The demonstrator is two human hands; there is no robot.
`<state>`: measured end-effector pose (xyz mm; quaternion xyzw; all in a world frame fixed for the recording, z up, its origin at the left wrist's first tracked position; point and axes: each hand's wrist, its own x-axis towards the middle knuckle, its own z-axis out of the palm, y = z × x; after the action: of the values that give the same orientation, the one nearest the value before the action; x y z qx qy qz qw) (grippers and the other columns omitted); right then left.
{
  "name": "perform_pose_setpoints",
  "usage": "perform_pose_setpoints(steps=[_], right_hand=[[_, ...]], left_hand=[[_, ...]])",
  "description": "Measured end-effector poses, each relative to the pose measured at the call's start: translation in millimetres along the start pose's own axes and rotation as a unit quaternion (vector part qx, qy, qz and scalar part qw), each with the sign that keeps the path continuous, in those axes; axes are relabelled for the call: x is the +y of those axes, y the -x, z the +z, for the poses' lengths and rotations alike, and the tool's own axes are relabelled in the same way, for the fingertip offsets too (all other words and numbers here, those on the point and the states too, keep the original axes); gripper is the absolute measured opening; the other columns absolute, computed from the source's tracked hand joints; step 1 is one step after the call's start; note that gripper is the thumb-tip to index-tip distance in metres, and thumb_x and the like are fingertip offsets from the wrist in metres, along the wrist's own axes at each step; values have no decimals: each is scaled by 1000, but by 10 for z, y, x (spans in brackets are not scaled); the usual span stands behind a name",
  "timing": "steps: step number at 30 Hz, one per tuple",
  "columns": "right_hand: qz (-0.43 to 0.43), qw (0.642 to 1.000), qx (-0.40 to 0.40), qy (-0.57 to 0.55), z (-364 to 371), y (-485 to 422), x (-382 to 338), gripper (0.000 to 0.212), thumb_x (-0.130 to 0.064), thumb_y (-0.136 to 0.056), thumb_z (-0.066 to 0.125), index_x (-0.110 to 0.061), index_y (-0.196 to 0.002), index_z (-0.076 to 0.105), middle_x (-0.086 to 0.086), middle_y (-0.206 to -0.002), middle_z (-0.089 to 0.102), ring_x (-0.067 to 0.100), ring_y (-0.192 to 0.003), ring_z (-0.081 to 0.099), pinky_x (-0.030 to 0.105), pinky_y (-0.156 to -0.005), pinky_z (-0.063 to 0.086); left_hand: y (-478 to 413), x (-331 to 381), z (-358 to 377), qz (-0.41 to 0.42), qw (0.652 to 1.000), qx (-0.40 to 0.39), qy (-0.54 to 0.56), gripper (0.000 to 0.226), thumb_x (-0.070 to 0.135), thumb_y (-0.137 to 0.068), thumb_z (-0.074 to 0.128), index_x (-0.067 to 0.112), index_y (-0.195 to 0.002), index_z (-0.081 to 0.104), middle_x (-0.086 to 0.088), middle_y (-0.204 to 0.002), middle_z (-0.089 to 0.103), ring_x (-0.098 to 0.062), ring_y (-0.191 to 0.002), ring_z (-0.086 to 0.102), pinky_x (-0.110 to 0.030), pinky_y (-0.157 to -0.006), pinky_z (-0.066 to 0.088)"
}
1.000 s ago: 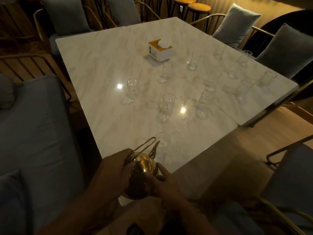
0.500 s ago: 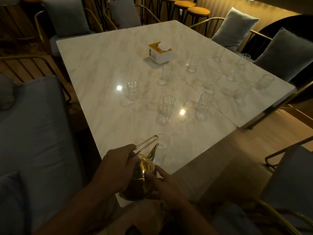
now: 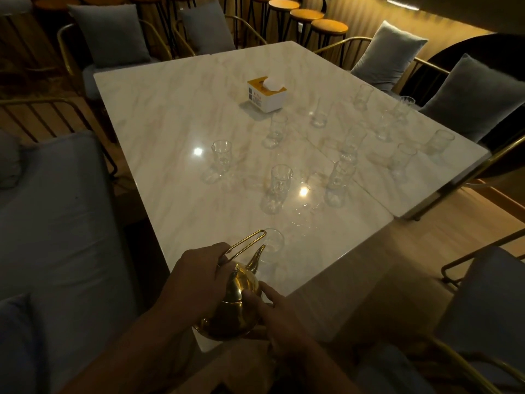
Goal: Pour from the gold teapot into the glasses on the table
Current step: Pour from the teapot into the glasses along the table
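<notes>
The left hand curls round the wire loop handle of the polished, round-bellied gold metal teapot, while the right hand lays extended fingers against its smooth side, likely steadying the tilt. Its curved spout hangs just beside the nearest small clear glass, near the edge of the glossy white marble table.
</notes>
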<state>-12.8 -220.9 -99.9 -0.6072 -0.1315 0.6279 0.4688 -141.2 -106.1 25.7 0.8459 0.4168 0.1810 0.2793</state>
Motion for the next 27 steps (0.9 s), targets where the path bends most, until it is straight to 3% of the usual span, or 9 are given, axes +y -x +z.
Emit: perform_pose_setpoints(steps=[2, 4, 8, 14, 16, 21, 25, 27], right_hand=[[-3, 1000, 6, 4, 0, -22, 17, 78, -47, -79, 79, -35, -148, 45, 11, -123, 73, 28, -105, 76, 52, -88, 64], [-6, 1000, 10, 4, 1, -24, 13, 76, -48, -78, 80, -37, -145, 47, 8, -119, 75, 28, -103, 76, 52, -87, 64], [-8, 1000, 6, 3, -6, 7, -23, 52, -49, -74, 79, -46, -120, 54, 4, -111, 77, 27, -102, 77, 45, -82, 66], [-11, 1000, 4, 26, -14, 55, -104, 28, -36, -95, 68, -46, -114, 50, -5, -104, 70, 10, -85, 74, 19, -60, 61], [-11, 1000, 2, 26, -25, 55, -104, 21, -35, -97, 67, -48, -106, 53, -4, -104, 71, 10, -85, 74, 18, -58, 60], [-14, 999, 7, 27, -2, 25, -99, 48, -48, -80, 74, -48, -122, 49, 2, -113, 74, 20, -99, 77, 29, -69, 64], [-32, 999, 3, 30, 2, 44, -110, 35, -41, -90, 71, -47, -117, 51, -3, -105, 73, 16, -92, 77, 23, -65, 63], [-38, 999, 13, 34, -7, 24, -89, 52, -42, -85, 74, -42, -132, 50, -4, -105, 73, 16, -90, 78, 27, -68, 64]], left_hand=[[-4, 11, -9, 1, 1000, 0, 1, 39, 28, -89, 59, 14, -125, 57, -5, -109, 69, -17, -97, 63, -28, -88, 49], [-10, 11, -19, 3, 1000, 0, 0, 39, 28, -89, 59, 14, -125, 58, -5, -108, 69, -17, -97, 63, -29, -87, 50], [-8, 17, -29, 3, 1000, 3, 7, 38, 27, -89, 59, 13, -125, 58, -5, -108, 69, -17, -96, 64, -27, -86, 49], [-10, -26, -28, 13, 1000, 12, 10, 36, 27, -88, 61, 15, -121, 61, -3, -103, 71, -15, -92, 65, -25, -83, 50], [-9, -40, -28, 12, 1000, 11, 8, 36, 29, -88, 61, 15, -121, 61, -3, -102, 71, -14, -90, 65, -29, -84, 52], [-18, -53, -26, 18, 1000, 6, 12, 37, 29, -88, 60, 15, -122, 60, -2, -103, 71, -12, -90, 64, -24, -84, 51], [-14, -51, -22, 17, 1000, 7, 15, 37, 29, -89, 60, 15, -123, 60, -1, -102, 70, -11, -90, 63, -22, -83, 48], [-11, -48, -26, 17, 1000, 6, 16, 37, 29, -89, 59, 15, -123, 59, -2, -103, 70, -12, -91, 64, -22, -84, 48]])
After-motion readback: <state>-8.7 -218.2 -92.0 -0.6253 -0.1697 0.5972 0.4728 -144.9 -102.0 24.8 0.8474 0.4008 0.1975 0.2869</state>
